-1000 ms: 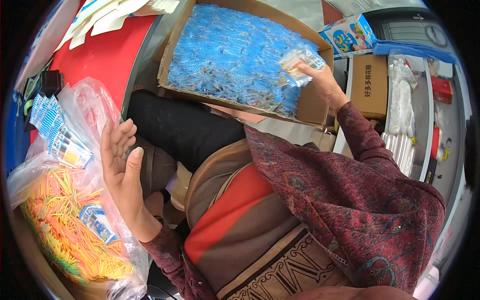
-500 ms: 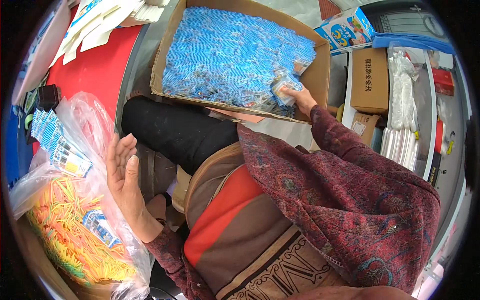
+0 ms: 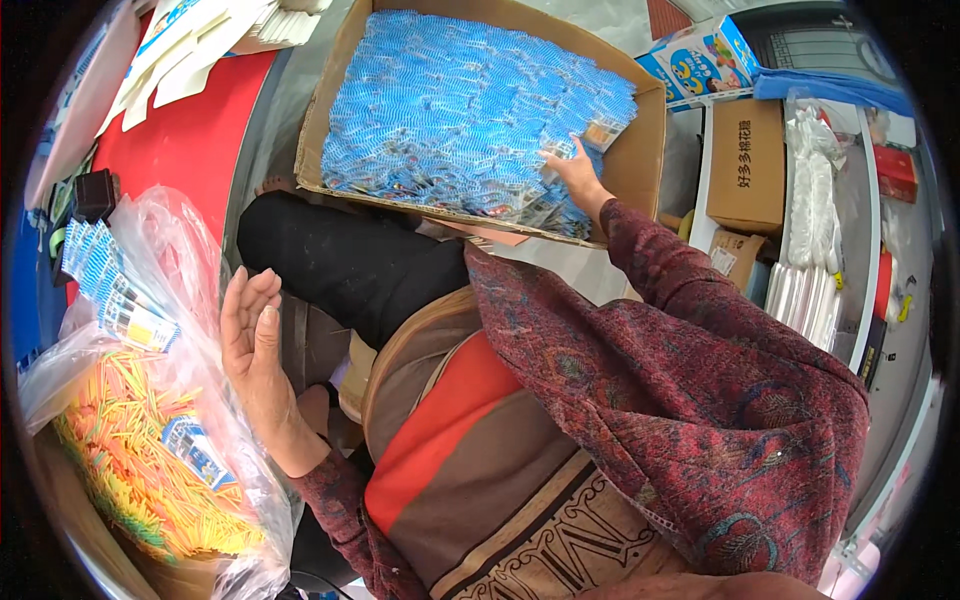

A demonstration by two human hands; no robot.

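My left hand hovers beside the clear plastic bag, palm turned inward, fingers stretched and thumb apart, with nothing in it. Over the right front part of a large cardboard box is my right hand, thumb and forefinger spread and no packet visibly gripped. Rows of small blue-and-white packets fill that box. Below my right hand, some packets near the front right corner lie looser.
At left, a clear plastic bag holds thin yellow, orange and green sticks, with blue packets along its edge. Flat white cards lie on a red surface. Shelving at right carries a brown carton and a printed blue box.
My right hand has let go of a packet at the box's front right and shifted up and left, its fingers spreading. The left hand has barely moved.
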